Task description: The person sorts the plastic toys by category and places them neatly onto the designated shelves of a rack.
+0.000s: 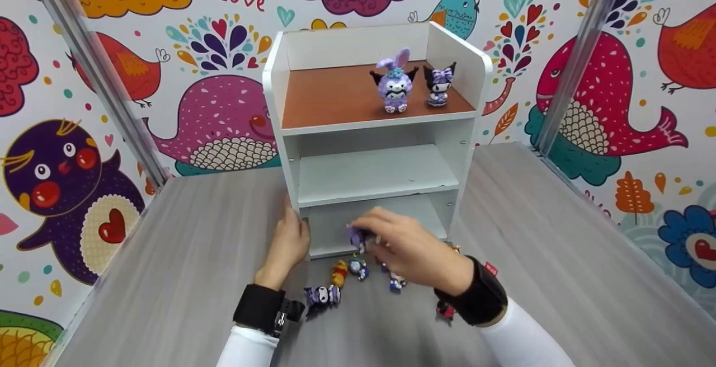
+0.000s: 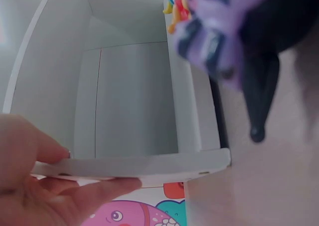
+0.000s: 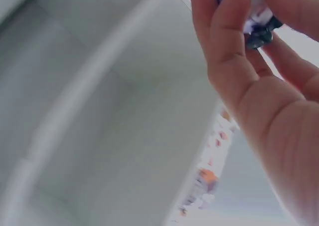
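Observation:
My left hand [image 1: 288, 246] grips the left side panel [image 2: 144, 163] of a small white shelf unit [image 1: 377, 174]; in the left wrist view the thumb is inside the panel and the fingers outside. In front of the lower compartment, my right hand [image 1: 405, 246] pinches a small purple and dark figurine [image 1: 357, 237], partly hidden by the fingers. On the brown top shelf stand a fluffy purple figurine with bunny ears [image 1: 396, 92] and a black-hooded figurine with a purple bow [image 1: 439, 86].
On the table before the unit lie a black and purple figurine [image 1: 321, 295], a yellow bear figurine in red [image 1: 339, 273], a blue figurine [image 1: 358, 268], a blue and white one [image 1: 397, 283] and a red and black one [image 1: 445, 311]. Patterned walls [image 1: 224, 104] enclose the table.

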Motion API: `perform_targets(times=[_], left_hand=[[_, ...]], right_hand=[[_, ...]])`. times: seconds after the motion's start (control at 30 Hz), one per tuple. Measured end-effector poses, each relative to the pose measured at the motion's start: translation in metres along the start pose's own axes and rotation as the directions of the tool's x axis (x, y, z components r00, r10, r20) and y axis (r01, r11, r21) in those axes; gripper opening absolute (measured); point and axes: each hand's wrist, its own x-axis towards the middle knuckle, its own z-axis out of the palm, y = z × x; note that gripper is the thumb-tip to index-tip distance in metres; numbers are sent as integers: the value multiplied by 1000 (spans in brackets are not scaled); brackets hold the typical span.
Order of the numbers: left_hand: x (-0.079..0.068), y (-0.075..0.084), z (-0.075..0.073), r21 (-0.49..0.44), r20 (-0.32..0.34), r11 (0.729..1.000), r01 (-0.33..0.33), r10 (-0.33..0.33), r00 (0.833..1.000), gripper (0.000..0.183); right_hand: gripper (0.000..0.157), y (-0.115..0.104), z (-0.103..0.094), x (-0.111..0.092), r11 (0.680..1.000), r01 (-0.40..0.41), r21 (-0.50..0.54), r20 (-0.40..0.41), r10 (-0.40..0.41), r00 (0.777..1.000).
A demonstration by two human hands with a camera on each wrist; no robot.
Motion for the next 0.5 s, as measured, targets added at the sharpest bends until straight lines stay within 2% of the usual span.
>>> perform_targets(times=[0.13,0.3,0.5], left_hand=[[-1,1,0,0,0,1000,-2,2,1000,64],[0,2,1,12,-6,1000,-9,9,1000,63],[1,1,0,10,-20,1000,-21,21,1000,63]], right_hand=[[39,-13,-29,20,999,43,-3,-139,-43,989],[37,-21,-64,50,998,45,-43,-260,-54,964],[34,-9,-81,82,987,-41,-156,-357,-18,934]])
